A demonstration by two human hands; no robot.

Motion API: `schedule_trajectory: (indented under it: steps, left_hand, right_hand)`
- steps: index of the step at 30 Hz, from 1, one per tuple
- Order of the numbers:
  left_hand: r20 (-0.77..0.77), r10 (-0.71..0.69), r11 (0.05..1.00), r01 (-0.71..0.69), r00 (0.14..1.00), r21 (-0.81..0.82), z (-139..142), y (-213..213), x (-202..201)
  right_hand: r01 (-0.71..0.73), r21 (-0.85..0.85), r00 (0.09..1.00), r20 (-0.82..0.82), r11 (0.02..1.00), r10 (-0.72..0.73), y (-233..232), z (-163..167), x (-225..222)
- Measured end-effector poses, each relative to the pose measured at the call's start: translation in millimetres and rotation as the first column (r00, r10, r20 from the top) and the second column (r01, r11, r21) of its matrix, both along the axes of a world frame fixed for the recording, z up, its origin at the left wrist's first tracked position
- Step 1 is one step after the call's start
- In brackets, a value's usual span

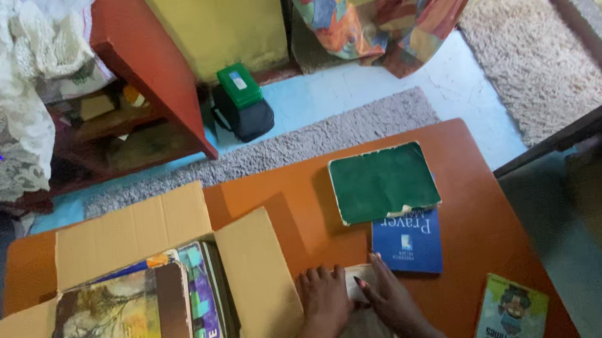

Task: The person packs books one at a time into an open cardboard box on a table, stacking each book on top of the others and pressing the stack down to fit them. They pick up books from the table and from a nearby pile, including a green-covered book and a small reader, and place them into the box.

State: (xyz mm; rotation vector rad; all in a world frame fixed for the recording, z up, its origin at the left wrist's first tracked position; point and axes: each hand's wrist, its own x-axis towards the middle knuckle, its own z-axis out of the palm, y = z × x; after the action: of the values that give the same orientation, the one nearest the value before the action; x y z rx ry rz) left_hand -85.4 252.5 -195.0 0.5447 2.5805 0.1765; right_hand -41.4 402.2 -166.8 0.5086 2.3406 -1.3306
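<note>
Orange and low, the bench [466, 169] stands over grey rugs [267, 150] on a pale floor. At its left sits an open cardboard box [129, 232] with worn books [127, 327] stacked inside. Just right of the box flap, the left hand [325, 299] lies flat with fingers spread on a pale book [360, 282] at the bench's near edge. The right hand [390, 301] rests beside it, fingers pressed on the same book's right side. Beyond them lie a green book [383, 181] overlapping a blue book [408, 244]. Farther right, a colourful booklet [509, 312] lies apart.
</note>
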Motion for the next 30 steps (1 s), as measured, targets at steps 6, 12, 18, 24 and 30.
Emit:
schedule_trajectory:
  steps: [6,12,18,24,30]
  left_hand:
    - [0.004,0.121,0.985,-0.12,0.993,0.124,1,3,7]
    - [0.111,0.067,0.998,-0.068,0.992,0.008,6,2,9]
    - [0.074,0.084,0.996,-0.086,0.994,0.031,8,-1,17]
    - [0.069,0.089,0.994,-0.093,0.994,0.053,19,0,28]
    - [0.087,0.104,0.992,-0.11,0.991,0.067,15,8,68]
  right_hand:
    - [-0.106,0.223,0.992,-0.046,0.969,0.119,-4,4,-3]
    - [-0.149,0.167,0.969,-0.174,0.975,0.178,-5,24,1]
    - [-0.248,0.238,0.964,-0.038,0.939,0.264,-12,49,5]
    - [-0.295,0.262,0.913,-0.208,0.919,0.352,-9,47,26]
    - [-0.256,0.209,0.965,0.003,0.944,0.262,-14,58,57]
